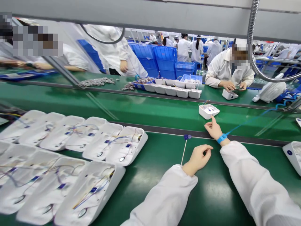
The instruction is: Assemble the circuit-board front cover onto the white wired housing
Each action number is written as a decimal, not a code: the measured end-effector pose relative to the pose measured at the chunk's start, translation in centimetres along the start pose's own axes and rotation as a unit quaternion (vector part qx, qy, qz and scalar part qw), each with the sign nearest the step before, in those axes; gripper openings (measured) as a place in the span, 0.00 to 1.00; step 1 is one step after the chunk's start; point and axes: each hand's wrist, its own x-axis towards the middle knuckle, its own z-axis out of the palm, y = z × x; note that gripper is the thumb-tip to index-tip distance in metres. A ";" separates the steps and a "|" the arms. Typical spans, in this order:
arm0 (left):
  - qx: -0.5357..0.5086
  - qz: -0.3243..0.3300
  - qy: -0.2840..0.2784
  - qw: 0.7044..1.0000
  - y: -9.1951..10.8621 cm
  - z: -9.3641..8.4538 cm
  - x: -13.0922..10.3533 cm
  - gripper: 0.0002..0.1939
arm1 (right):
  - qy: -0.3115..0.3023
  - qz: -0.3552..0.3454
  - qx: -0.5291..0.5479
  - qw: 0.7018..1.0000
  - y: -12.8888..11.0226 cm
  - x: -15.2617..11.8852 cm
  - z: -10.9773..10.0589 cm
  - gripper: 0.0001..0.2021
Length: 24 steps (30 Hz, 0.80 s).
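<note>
My right hand [213,128] reaches to the edge of the green conveyor belt, its index finger extended and nothing held. Its fingertip is at the near edge of a white plastic housing [208,111] with thin wires inside; I cannot tell whether they touch. A blue wrist strap [221,138] with a cord is around this wrist. My left hand [198,158] hovers over the green bench, fingers loosely bent, a gap between thumb and fingers, nothing in it. Beside it lies a thin white stick [184,151] with a blue piece [187,137] at its far end.
Rows of white housings [127,146] with wires and small round parts fill the left bench. Another housing [293,153] stands at the right edge. Across the belt [150,108] are more housings [171,90], a white fan [270,89] and a co-worker [229,69]. A metal hose [252,47] hangs overhead.
</note>
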 end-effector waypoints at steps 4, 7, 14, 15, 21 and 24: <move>-0.004 -0.002 -0.003 1.000 -0.1 0.3 -0.1 0.12 | -0.009 0.019 -0.013 1.000 -0.3 3.8 2.3 0.38; -0.010 -0.005 -0.006 1.000 -0.3 0.4 -0.2 0.12 | 0.003 0.027 -0.015 1.000 0.3 4.5 2.9 0.33; -0.076 -0.034 0.037 0.996 -0.1 0.3 0.1 0.11 | 0.086 0.047 0.018 0.995 0.7 3.1 2.2 0.19; -0.085 -0.040 0.050 0.994 -0.1 0.2 0.2 0.10 | 0.093 0.041 0.027 0.994 0.5 2.6 2.1 0.18; -0.138 -0.077 0.167 0.973 -0.7 -0.4 0.6 0.10 | 0.096 0.000 0.072 0.993 -0.8 -3.7 0.5 0.20; -0.163 -0.089 0.232 0.955 -1.1 -0.8 0.9 0.10 | 0.088 -0.006 0.081 0.993 -0.6 -8.2 -1.7 0.19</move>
